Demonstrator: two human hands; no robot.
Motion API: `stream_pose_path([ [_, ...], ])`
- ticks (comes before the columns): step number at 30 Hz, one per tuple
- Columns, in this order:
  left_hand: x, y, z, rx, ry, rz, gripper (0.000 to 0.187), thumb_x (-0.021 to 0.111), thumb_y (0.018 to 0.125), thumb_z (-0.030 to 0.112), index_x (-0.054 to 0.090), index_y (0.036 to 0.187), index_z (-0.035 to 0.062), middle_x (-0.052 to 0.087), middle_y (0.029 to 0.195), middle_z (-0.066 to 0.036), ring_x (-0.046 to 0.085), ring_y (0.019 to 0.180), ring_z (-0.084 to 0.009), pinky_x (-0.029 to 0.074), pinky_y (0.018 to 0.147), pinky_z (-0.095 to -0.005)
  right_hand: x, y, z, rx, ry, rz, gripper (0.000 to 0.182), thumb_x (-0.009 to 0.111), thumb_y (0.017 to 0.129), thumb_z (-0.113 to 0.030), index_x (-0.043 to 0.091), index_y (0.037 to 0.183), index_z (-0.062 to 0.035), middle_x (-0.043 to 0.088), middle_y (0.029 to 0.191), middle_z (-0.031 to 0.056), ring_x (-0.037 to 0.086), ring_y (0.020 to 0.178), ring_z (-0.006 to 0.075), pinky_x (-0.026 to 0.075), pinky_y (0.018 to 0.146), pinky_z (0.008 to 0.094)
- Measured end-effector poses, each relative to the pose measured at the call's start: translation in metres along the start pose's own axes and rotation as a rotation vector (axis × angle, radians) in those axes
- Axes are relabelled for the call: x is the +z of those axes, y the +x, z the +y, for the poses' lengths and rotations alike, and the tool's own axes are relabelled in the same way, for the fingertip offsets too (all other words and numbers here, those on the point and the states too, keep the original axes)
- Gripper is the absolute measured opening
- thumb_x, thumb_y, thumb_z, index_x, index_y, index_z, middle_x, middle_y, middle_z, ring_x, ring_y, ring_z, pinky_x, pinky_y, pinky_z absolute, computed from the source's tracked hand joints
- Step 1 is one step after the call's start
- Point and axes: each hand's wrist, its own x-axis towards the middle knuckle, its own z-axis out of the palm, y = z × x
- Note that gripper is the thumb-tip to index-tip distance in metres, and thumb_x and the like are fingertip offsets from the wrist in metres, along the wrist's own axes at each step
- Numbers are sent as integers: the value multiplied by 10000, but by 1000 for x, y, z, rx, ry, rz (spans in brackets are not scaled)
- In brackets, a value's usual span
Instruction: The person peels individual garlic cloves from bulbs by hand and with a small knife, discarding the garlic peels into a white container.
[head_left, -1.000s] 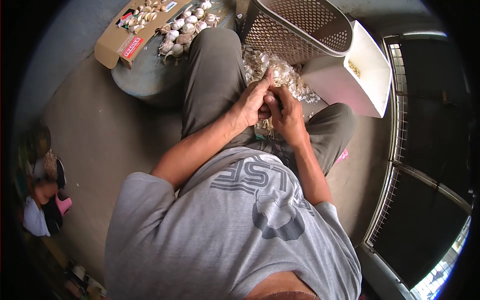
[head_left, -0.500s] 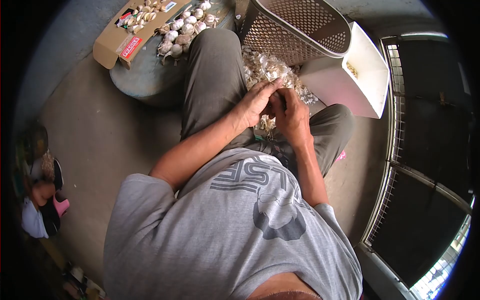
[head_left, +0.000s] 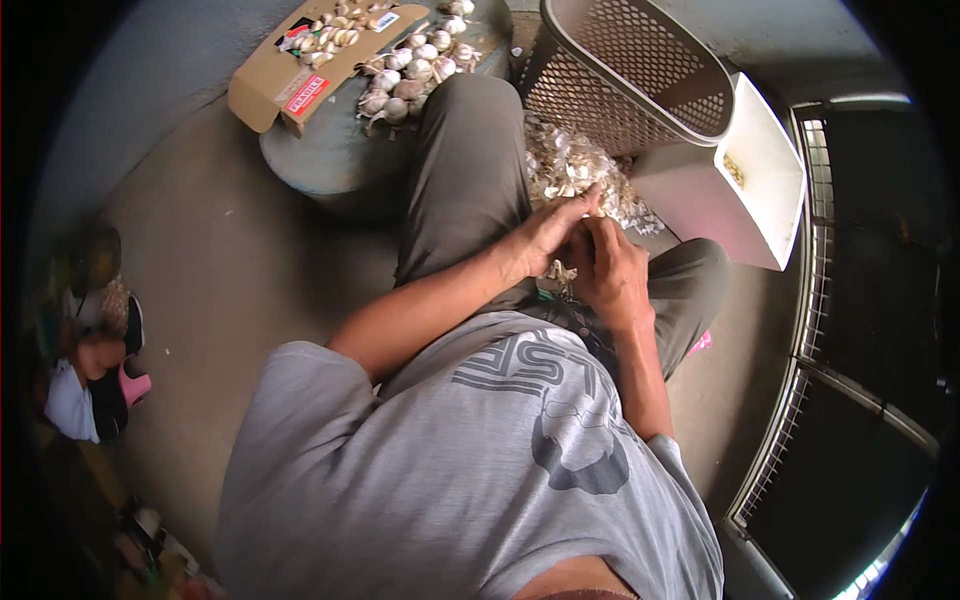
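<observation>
My left hand (head_left: 548,232) and my right hand (head_left: 612,270) meet above my lap, fingertips touching. Both are closed round something small that the fingers hide. Beyond them, between my knees, lies a heap of papery garlic skins (head_left: 570,165). Whole garlic bulbs (head_left: 420,70) sit on a round grey surface (head_left: 330,165) at the upper left. Beside them, loose garlic cloves (head_left: 325,42) rest on a cardboard piece (head_left: 262,88) with a red label.
A brown perforated basket (head_left: 640,70) stands behind the skins. To its right a white container (head_left: 775,160) is tilted, with small pale pieces inside. A dark mesh-framed door (head_left: 860,300) runs along the right. Assorted items (head_left: 95,380) lie at the far left.
The view has shifted, so the surroundings appear farther right and lower. My hands are still together, with the fingers of my right hand slightly changed in pose.
</observation>
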Motion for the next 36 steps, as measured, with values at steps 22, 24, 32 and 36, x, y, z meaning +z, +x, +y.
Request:
stream_pose_path([
  [22,15,-3,3,-1,118,15,458,504,1025,611,544,891,175,432,573,66,333,402,-57,228,361,-248,-10,2,-2,175,98,-50,178,673,957,-165,577,1014,-27,666,844,184,669,701,399,521,596,465],
  [24,10,-3,3,20,139,-9,454,519,1029,588,557,880,161,435,571,64,319,386,-59,223,344,-251,-8,2,0,194,134,-52,166,659,968,-165,576,987,-22,648,806,188,659,687,399,511,592,463],
  [32,17,-3,-3,188,197,133,481,515,1061,511,575,782,122,493,623,63,413,473,-39,320,402,-227,10,-2,8,329,323,31,192,627,989,-168,552,917,-6,613,761,229,626,690,431,470,595,476],
  [36,18,4,-4,304,316,125,496,512,1049,546,601,842,105,512,654,57,448,499,-30,333,422,-200,10,-4,9,352,428,54,239,630,1007,-211,582,926,8,625,769,228,629,683,409,483,612,443],
])
